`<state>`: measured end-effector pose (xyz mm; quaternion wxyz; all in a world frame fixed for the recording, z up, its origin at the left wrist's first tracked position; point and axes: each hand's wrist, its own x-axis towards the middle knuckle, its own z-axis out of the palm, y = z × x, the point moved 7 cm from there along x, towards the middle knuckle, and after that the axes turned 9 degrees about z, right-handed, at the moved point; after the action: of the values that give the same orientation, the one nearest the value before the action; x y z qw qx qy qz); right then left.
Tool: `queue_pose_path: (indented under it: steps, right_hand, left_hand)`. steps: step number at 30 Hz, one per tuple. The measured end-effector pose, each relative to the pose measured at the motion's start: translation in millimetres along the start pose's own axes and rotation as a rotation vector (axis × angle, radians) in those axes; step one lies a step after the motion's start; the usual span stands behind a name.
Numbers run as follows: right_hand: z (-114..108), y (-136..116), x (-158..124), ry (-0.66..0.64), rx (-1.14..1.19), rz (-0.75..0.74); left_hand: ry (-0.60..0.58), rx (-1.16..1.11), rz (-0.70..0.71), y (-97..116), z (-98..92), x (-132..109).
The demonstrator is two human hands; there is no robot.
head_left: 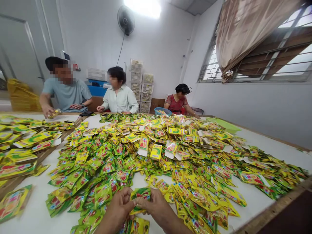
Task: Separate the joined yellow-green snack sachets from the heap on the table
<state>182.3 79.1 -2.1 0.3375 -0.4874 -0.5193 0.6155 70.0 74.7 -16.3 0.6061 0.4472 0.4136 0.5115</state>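
Observation:
Close in front of me, a small green and yellow packet [140,194] with a red fruit print is pinched between my two hands. My left hand [120,204] grips its left side with thumb and fingers. On its right side, my right hand [156,203] has the thumb laid over the front. Whether more than one packet is in the grip, I cannot tell. Below the hands lie more packets, one a yellow pouch [140,226]. Green packets [104,195] spread to the left, and yellow packets [200,195] lie to the right.
A heap of printed cartons [156,151], some with open flaps, rises mid-table. More cartons [21,156] lie left of a wooden divider [45,154]. Three people sit across the table, near a blue basket [162,111]. A wooden rim [275,208] edges the white tabletop [258,139].

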Motion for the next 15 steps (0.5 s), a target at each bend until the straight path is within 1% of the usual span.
queue_pose_path:
  steps: [3, 4, 6, 8, 9, 11, 13, 15]
  right_hand:
    - [4, -3, 5, -0.04, 0.164, -0.018]
    - [5, -3, 7, -0.041, 0.187, -0.021]
    - [3, -4, 11, -0.021, 0.143, -0.039]
    - [-4, -8, 16, 0.043, 0.051, -0.077]
    - [-12, -11, 19, 0.091, 0.018, -0.09]
    - [-34, -20, 29, 0.219, -0.017, -0.1]
    - [-63, -35, 41, 0.389, -0.056, -0.107]
    - [-93, -51, 54, 0.579, -0.148, -0.133]
  left_hand:
    - [-0.003, -0.094, -0.043, -3, 2.2, 0]
    - [-0.008, -0.124, -0.045, -4, 2.6, 0]
    - [-0.039, -0.158, -0.023, -3, 2.6, 3]
    - [-0.068, -0.153, 0.014, -4, -0.6, 8]
    - [-0.071, -0.14, 0.033, -4, -3.7, 11]
    - [-0.042, -0.101, 0.057, -7, -12.7, 17]
    - [0.012, -0.059, 0.058, -11, -22.1, 22]
    - [0.061, -0.015, 0.044, -17, -28.1, 25]
